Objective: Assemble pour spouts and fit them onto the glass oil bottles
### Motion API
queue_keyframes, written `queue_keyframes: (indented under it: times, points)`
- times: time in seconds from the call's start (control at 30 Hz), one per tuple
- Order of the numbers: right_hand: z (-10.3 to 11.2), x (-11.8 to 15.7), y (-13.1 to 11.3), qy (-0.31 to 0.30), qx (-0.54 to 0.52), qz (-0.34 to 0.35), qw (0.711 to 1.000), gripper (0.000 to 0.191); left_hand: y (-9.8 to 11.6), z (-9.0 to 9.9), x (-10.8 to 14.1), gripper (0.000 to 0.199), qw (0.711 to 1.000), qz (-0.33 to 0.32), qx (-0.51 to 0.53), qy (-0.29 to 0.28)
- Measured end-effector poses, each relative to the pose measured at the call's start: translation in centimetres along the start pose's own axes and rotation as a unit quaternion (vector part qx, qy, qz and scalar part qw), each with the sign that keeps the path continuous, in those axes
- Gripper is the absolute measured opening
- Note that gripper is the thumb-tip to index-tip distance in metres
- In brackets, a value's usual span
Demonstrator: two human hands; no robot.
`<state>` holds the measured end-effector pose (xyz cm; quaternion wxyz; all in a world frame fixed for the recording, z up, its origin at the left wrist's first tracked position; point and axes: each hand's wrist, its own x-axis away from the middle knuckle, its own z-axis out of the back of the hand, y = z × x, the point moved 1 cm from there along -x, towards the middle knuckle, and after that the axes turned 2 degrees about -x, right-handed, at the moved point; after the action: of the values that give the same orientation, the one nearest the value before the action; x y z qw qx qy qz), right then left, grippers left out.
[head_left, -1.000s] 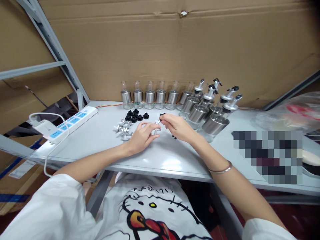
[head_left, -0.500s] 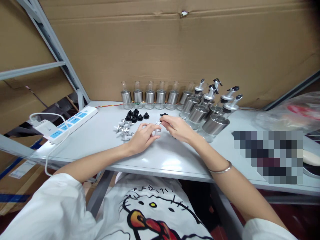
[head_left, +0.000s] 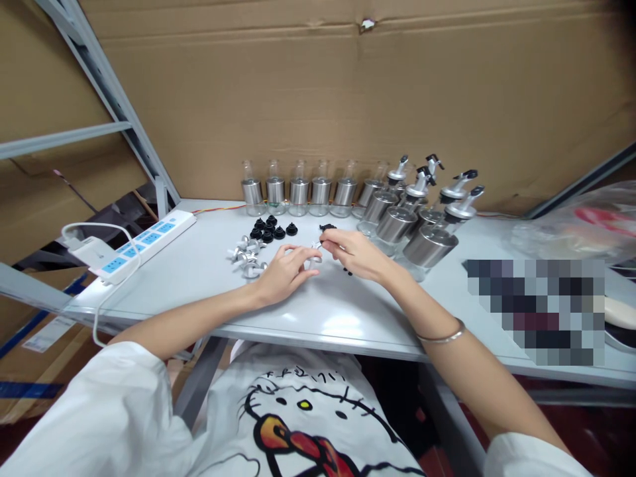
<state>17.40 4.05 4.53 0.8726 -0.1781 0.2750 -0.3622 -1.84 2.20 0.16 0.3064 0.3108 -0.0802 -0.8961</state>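
Near the middle of the table, my left hand (head_left: 287, 273) is closed around a silver bottle pourer (head_left: 314, 261), thumb below and fingers above. My right hand (head_left: 358, 254) pinches at the tip of that pourer; what lies between its fingertips is too small to make out. Several loose silver pourers (head_left: 247, 257) lie in a pile to the left of my left hand. Behind them stand several black stoppers (head_left: 267, 229). Small black parts (head_left: 327, 227) lie just beyond my right fingers, and a few tiny black pieces (head_left: 348, 270) rest under that hand.
A row of glass bottles with steel sleeves (head_left: 299, 192) lines the cardboard wall (head_left: 278, 86). At right stand several bottles with pourers fitted (head_left: 431, 246). A white power strip (head_left: 149, 246) with a plugged-in charger is at left. A plastic bag (head_left: 571, 222) lies far right.
Both hands stay nearly in place around the pourer, with only slight finger movement. The whole view has shifted a little.
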Motion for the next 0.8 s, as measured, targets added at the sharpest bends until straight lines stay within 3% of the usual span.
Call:
queue_keyframes:
  times: [0.4,0.53,0.8]
  points:
    - [0.5,-0.06,-0.02,-0.087,-0.112,-0.065,0.988,0.027,0.14,0.13,0.12,0.029,0.999,-0.035,-0.027,-0.025]
    - [0.62,0.0,-0.18,-0.087,-0.153,-0.075,0.982,0.031,0.11,0.07,0.13,0.026,0.999,-0.028,-0.016,-0.031]
    - [0.44,-0.1,-0.36,-0.069,-0.138,-0.089,0.984,0.029,0.15,0.04,0.17,0.027,0.999,-0.022,0.002,-0.036]
